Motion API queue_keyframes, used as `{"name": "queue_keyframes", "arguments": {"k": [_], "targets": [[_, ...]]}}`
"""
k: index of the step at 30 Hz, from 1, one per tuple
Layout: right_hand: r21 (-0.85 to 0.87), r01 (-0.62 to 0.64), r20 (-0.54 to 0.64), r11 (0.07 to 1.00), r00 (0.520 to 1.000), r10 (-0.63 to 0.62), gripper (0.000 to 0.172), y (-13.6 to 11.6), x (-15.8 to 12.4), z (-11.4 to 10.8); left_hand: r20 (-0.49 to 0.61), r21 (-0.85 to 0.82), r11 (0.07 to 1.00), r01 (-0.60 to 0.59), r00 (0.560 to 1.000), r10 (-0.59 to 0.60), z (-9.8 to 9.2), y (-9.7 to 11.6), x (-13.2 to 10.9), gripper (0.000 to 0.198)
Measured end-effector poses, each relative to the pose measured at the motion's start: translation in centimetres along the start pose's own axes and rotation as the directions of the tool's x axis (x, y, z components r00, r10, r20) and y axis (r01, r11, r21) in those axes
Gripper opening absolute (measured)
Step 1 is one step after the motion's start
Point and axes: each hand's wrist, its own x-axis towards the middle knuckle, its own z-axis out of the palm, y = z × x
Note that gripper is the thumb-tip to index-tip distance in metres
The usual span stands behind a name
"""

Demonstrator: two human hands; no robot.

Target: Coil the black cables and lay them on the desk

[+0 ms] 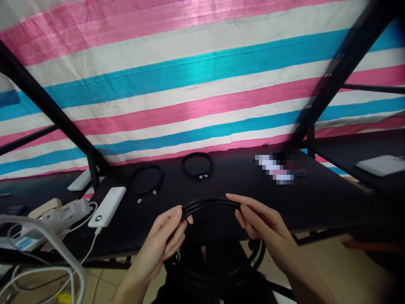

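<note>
Glare brightens the striped sheet (199, 63), while the lower right corner is dim.

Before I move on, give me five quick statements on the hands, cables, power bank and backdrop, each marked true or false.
1. The left hand and right hand both grip one black cable coil. True.
2. That coil is lying flat on the table. False: it is held up in both hands.
3. Two other coils, the left coil and the right coil, lie on the table. True.
4. The power bank has nothing plugged in. False: a white cable is attached to the near end of the power bank.
5. The backdrop is plain white. False: the backdrop has pink, blue and pale stripes.
</note>
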Motion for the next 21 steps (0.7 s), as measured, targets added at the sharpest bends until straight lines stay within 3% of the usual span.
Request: {"name": "queue_keyframes", "arguments": {"k": [3, 5, 8, 11, 14, 17, 19, 21], "targets": [[-0.03, 0.044, -0.006, 0.999, 0.999, -0.044, 0.03, 0.1, -0.2, 0.1, -0.098, 0.257, 0.961, -0.1, 0.987, 0.129, 0.3, -0.4, -0.1, 0.042], [-0.067, 0.087, -0.016, 0.994, 0.996, -0.089, 0.029, 0.1, -0.3, 0.2, -0.129, 0.471, 0.863, -0.182, 0.954, 0.271, 0.3, -0.6, -0.2, 0.042], [-0.149, 0.154, -0.044, 0.977, 0.986, -0.162, 0.028, -0.2, -0.1, 0.5, -0.032, 0.751, 0.583, -0.309, 0.866, 0.5, 0.2, -0.8, -0.2, 0.039], [-0.231, 0.227, -0.069, 0.946, 0.966, -0.249, 0.026, -0.6, 0.3, 1.0, 0.125, 0.881, 0.272, -0.387, 0.745, 0.655, -0.1, -1.2, 0.4, 0.037], [-0.279, 0.265, -0.048, 0.923, 0.956, -0.289, 0.025, -0.6, 0.9, 1.6, 0.202, 0.917, 0.102, -0.386, 0.667, 0.717, -0.3, -1.5, 1.5, 0.034], [-0.288, 0.276, -0.037, 0.917, 0.953, -0.299, 0.025, -0.3, 1.6, 2.0, 0.202, 0.916, 0.092, -0.391, 0.648, 0.735, -0.3, -1.6, 2.8, 0.029], [-0.294, 0.284, -0.068, 0.913, 0.946, -0.317, 0.023, -0.1, 2.1, 2.0, 0.149, 0.896, 0.18, -0.407, 0.656, 0.74, -0.3, -1.4, 3.4, 0.024], [-0.297, 0.288, -0.119, 0.911, 0.935, -0.334, 0.021, 0.1, 2.5, 1.9, 0.06, 0.857, 0.32, -0.404, 0.695, 0.716, -0.3, -1.2, 3.8, 0.016]]}}
